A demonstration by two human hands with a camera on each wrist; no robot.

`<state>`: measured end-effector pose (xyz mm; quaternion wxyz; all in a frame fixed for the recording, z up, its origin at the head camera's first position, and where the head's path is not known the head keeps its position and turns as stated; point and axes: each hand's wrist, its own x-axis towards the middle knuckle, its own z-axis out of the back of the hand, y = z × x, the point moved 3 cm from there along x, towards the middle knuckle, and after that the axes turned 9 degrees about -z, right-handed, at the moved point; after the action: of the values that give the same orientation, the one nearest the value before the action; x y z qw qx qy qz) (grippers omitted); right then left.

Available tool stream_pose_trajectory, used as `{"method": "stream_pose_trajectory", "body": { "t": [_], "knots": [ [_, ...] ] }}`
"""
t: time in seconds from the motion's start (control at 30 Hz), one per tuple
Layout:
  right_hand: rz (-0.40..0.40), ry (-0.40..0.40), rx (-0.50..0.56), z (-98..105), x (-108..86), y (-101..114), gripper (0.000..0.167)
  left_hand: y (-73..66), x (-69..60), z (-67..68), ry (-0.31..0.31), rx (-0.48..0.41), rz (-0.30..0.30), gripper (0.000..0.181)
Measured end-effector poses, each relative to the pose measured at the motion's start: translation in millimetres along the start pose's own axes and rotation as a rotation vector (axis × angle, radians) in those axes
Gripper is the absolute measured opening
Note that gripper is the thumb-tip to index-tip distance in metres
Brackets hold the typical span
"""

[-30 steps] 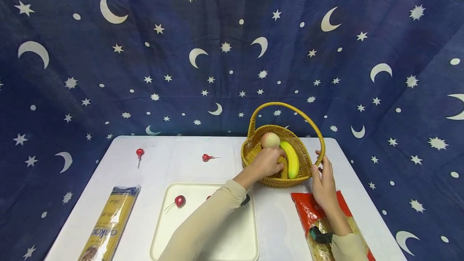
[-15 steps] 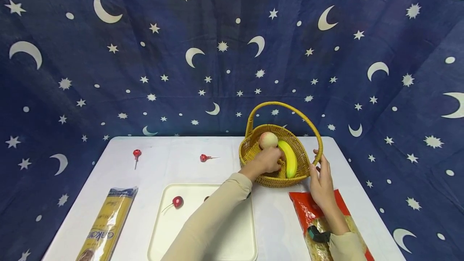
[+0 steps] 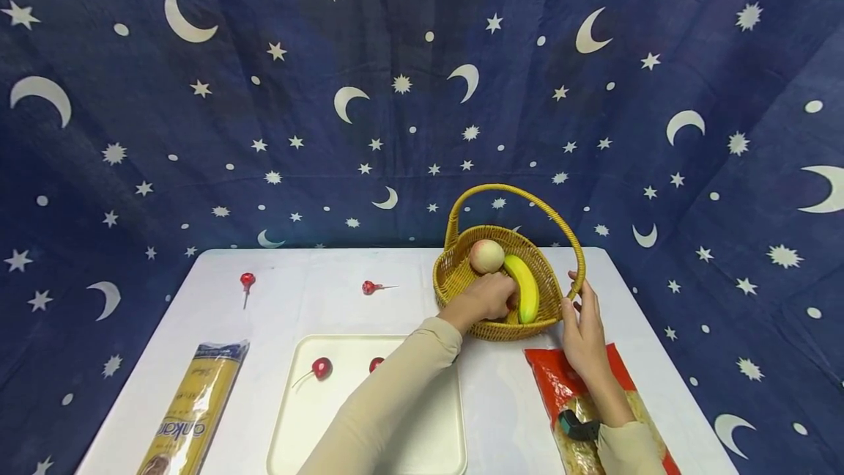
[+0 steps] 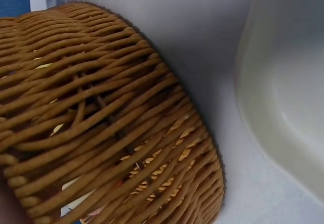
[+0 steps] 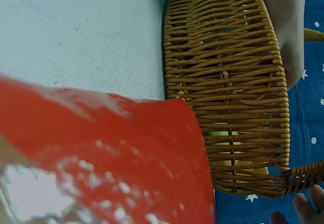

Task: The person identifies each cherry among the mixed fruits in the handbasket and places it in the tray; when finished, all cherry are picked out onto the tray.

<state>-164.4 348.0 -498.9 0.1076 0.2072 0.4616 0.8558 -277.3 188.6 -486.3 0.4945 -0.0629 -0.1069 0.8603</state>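
Observation:
My left hand (image 3: 489,295) reaches down inside a yellow wicker basket (image 3: 455,281), between a peach (image 3: 486,256) and a banana (image 3: 525,290). Its fingers are bent out of sight, so whether they hold anything is hidden. At the basket's right side, my right hand (image 3: 584,332) holds the foot of the arched handle (image 3: 516,191), thumb in front and fingers behind. The left wrist view is filled by the woven basket wall (image 4: 101,102). Fingertips (image 5: 306,209) show beside the handle's foot in the right wrist view.
Under my left forearm lies a cream tray (image 3: 293,416) with a cherry (image 3: 321,368) and another partly covered cherry (image 3: 376,363). Red lollipops (image 3: 247,281) sit farther back. A yellow pasta packet (image 3: 194,409) lies left; a red pasta bag (image 3: 550,376) lies under my right forearm.
The head view has shifted slightly. My left hand has sunk a little deeper into the basket, while my right hand stays at the handle's foot.

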Motion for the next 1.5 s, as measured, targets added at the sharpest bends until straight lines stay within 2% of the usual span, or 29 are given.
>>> {"method": "stream_pose_trajectory", "body": {
  "t": [0.17, 0.27, 0.4, 0.63, 0.9, 1.03, 1.17, 1.27, 1.5],
  "knots": [
    [0.001, 0.013, -0.002, -3, 0.3, 1, 0.053, 2.6, -2.5, -4.4, -0.001, -0.027, 0.019, 0.014],
    [0.003, 0.019, -0.004, -5, 0.5, 1, 0.053, 5.0, -4.5, -5.6, -0.027, -0.048, 0.025, 0.014],
    [0.011, 0.021, 0.001, -5, 1.4, 4, 0.053, 9.3, -8.4, -0.6, -0.103, -0.074, 0.036, 0.013],
    [0.0, 0.018, -0.004, -5, 2.5, 4, 0.053, 19.4, -23.5, 15.3, -0.269, -0.214, 0.099, 0.019],
    [-0.018, 0.019, -0.005, -1, -0.5, 4, 0.053, 24.1, -54.9, 26.1, -0.469, -0.386, 0.19, 0.027],
    [-0.028, 0.013, -0.012, 2, -1.6, 3, 0.053, 21.1, -72.9, 30.9, -0.56, -0.483, 0.205, 0.03],
    [-0.029, 0.016, -0.019, 4, -2.1, 4, 0.053, 16.7, -94.6, 36.6, -0.625, -0.611, 0.214, 0.032],
    [-0.028, 0.016, -0.017, 4, -2.2, 4, 0.053, 13.4, -110.7, 42.0, -0.665, -0.668, 0.22, 0.033],
    [-0.025, 0.019, -0.011, 3, -2.2, 6, 0.053, 9.4, -144.1, 52.2, -0.735, -0.693, 0.232, 0.032]
  ]
}}
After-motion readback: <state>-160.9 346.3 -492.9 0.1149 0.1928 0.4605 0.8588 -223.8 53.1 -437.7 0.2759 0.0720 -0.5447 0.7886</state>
